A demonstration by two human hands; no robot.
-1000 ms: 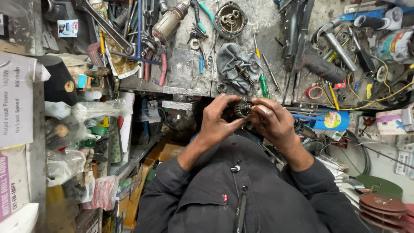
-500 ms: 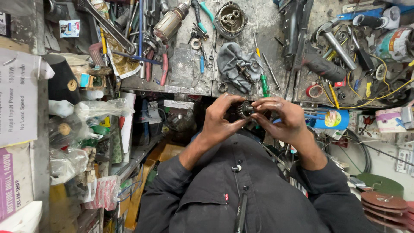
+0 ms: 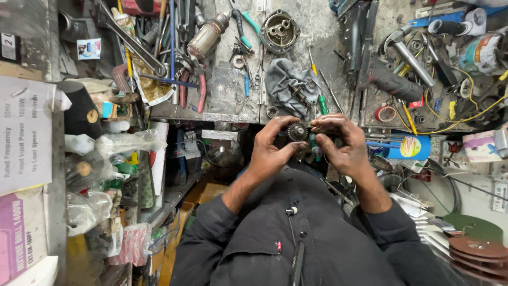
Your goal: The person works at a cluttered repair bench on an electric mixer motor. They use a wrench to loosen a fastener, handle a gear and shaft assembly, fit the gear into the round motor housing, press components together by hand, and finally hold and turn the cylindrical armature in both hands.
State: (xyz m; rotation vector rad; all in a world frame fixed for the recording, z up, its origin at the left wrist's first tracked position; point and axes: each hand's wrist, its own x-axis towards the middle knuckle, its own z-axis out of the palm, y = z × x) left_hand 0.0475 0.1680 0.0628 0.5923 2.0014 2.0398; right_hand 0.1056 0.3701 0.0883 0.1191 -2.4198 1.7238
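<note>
Both hands were up in front of the chest, just off the counter [image 3: 233,108] edge, working one small part. The left hand [image 3: 272,151] cupped a dark toothed gear [image 3: 298,130] from below, thumb and fingers pinching its rim. The right hand [image 3: 341,145] came in from the other side, fingertips pressed together on the gear's far face and on something green-tipped [image 3: 316,151] poking out under it; what that piece was could not be told. The gear sat between the two hands, clear of the counter, touching both.

Step in hand, as judged: fitting or turning the gear on its shaft, a mid-way inspect-and-seat step, not a finished one. Whether the teeth had meshed with anything was hidden by the fingers.

Next move would likely call for a steady left-hand hold while the right fingers twisted or pushed the part straight along its axis, with little force and no tilt.

Nearby on the counter: a grey rag [image 3: 288,85] with a small metal part on it, a green screwdriver [image 3: 321,103], a round housing [image 3: 279,32], a motor armature [image 3: 207,38], red pliers [image 3: 201,92]. A blue can [image 3: 405,147] lay just right of the hands.
</note>
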